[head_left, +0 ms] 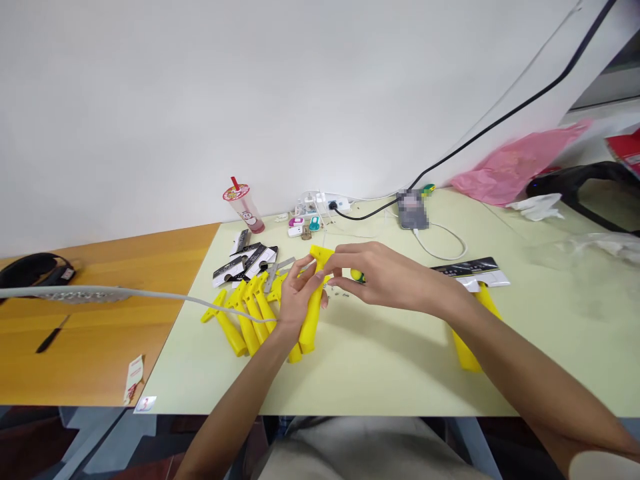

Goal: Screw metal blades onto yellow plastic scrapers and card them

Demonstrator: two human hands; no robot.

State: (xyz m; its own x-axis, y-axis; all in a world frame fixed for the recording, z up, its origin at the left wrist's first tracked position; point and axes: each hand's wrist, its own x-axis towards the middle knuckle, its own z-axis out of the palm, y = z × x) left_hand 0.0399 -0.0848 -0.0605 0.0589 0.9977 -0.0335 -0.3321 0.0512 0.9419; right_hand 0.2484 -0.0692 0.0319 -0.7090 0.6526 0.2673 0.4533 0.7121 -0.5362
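My left hand [296,297] is wrapped round a yellow T-shaped scraper handle [313,320], its head tilted up and away from me. At the upper part of this handle, the fingers of my right hand [367,270] are bent together in a pinch; anything between their tips is too small to make out. Behind my left hand lie several more yellow scraper handles [245,320], side by side. Flat grey metal pieces [273,275] rest by their heads. Just beyond my right fingers are tiny screw-like bits [343,294] and a yellow-and-black object [357,275], partly hidden.
Black-and-white packaging cards [247,262] lie at left, near a tumbler [249,212]. A power strip [335,203] and phone [413,210] sit by the wall. Under my right forearm is a packaged yellow handle [465,350]. A white cable [165,298] crosses to my left wrist.
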